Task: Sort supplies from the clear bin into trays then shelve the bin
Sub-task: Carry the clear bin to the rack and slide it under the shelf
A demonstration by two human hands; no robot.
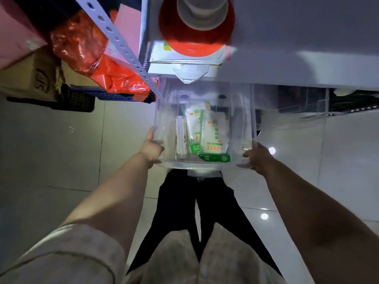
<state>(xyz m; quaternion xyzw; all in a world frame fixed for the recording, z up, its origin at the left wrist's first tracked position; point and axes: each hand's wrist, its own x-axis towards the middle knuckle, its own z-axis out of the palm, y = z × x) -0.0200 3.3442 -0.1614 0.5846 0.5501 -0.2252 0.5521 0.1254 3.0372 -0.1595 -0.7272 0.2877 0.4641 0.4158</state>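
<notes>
Clear bin (240, 124) gripped by left hand (151, 147), right hand (256, 155); white shelf (297, 48) overhead.

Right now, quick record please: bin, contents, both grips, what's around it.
bin: clear bin, held above the tiled floor, far end at the shelving
contents: white-and-green packets, one clear roll
left grip: holds bin's left wall
right grip: holds bin's right corner
nearby: orange plastic bags, cardboard box on left shelves

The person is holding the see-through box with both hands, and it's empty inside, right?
Not quite: the clear bin isn't empty. The head view shows white-and-green packets lying inside it. The left hand and right hand do hold it.
</notes>
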